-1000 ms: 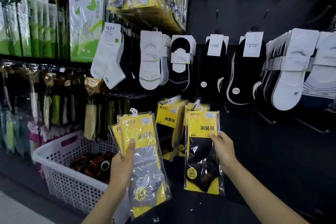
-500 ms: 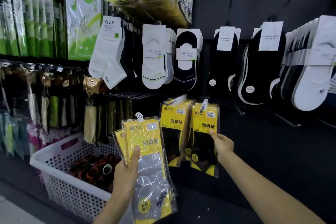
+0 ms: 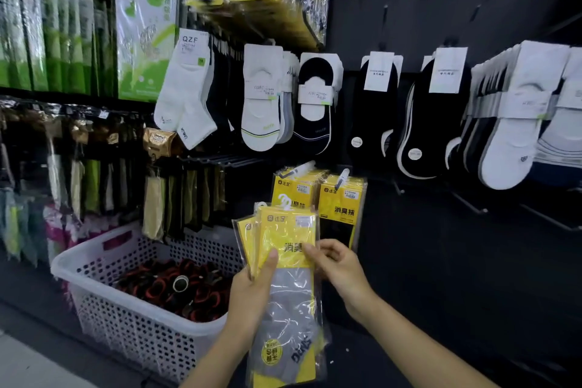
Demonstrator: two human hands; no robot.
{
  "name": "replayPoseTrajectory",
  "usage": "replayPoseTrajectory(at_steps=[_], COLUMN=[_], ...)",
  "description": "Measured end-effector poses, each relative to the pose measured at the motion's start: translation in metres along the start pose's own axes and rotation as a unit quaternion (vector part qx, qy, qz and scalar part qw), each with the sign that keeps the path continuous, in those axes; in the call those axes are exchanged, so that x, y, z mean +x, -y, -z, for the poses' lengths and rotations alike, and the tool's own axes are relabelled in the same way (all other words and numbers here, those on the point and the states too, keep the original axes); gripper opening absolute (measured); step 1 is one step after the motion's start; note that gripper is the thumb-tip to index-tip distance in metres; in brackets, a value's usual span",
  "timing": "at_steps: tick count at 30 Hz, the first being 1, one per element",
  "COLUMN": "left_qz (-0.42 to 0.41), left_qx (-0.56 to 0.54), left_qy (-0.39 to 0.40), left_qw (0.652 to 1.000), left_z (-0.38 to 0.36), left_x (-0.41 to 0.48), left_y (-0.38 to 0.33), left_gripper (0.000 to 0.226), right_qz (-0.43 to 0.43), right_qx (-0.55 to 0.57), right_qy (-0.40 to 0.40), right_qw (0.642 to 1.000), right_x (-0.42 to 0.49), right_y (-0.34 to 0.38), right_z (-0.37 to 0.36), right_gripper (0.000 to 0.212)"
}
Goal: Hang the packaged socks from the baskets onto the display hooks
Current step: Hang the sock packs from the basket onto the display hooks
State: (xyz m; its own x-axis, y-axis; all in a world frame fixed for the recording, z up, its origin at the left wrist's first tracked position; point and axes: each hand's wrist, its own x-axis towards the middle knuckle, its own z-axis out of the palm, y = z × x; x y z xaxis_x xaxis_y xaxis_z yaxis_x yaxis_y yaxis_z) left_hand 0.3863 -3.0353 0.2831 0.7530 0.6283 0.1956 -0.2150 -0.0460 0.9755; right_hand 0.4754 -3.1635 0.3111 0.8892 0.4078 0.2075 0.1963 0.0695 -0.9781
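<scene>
Our left hand (image 3: pixel 252 293) grips a fan of yellow sock packs (image 3: pixel 288 233), and our right hand (image 3: pixel 338 268) pinches the front one's edge (peeling it free, we judge). The next move calls for threading its hanger onto the display hook (image 3: pixel 342 174) above, right of the basket (image 3: pixel 78 253).

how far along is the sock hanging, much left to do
Done: two batches of yellow packs hang on the lower hooks. In hand: the left hand grips a fan of grey-sock packs, and the right hand pinches the front one. Left: those packs need hooks, and the white basket holds dark bundles, so it seems well short of finished.
</scene>
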Motion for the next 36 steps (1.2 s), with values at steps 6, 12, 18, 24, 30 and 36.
replayPoseTrajectory(at_steps=[6, 12, 18, 24, 30, 36], left_qz=[0.002, -0.010, 0.027, 0.030, 0.016, 0.012], left_qx=[-0.008, 0.070, 0.051, 0.055, 0.052, 0.039], left_qy=[0.020, -0.024, -0.094, -0.118, -0.116, -0.099], left_qw=[1.000, 0.997, 0.994, 0.991, 0.992, 0.994], left_z=[-0.003, 0.009, 0.026, 0.030, 0.028, 0.028], left_x=[-0.012, -0.009, -0.002, 0.012, 0.024, 0.029], left_y=[-0.008, -0.014, -0.015, -0.011, -0.001, 0.007], left_gripper=[0.039, 0.051, 0.054, 0.053, 0.051, 0.051], right_qz=[0.001, -0.028, 0.008, 0.054, 0.017, -0.073], right_qx=[0.027, 0.048, 0.039, -0.025, -0.053, -0.021], right_qy=[0.039, -0.018, -0.150, -0.169, -0.209, -0.296], right_qw=[0.999, 0.998, 0.988, 0.984, 0.976, 0.952], right_x=[-0.015, -0.016, 0.007, 0.045, 0.087, 0.115], right_y=[0.014, 0.008, 0.013, 0.017, -0.007, -0.031], right_z=[0.011, 0.034, 0.060, 0.058, 0.054, 0.058], right_gripper=[0.019, 0.013, 0.010, 0.004, 0.007, 0.022])
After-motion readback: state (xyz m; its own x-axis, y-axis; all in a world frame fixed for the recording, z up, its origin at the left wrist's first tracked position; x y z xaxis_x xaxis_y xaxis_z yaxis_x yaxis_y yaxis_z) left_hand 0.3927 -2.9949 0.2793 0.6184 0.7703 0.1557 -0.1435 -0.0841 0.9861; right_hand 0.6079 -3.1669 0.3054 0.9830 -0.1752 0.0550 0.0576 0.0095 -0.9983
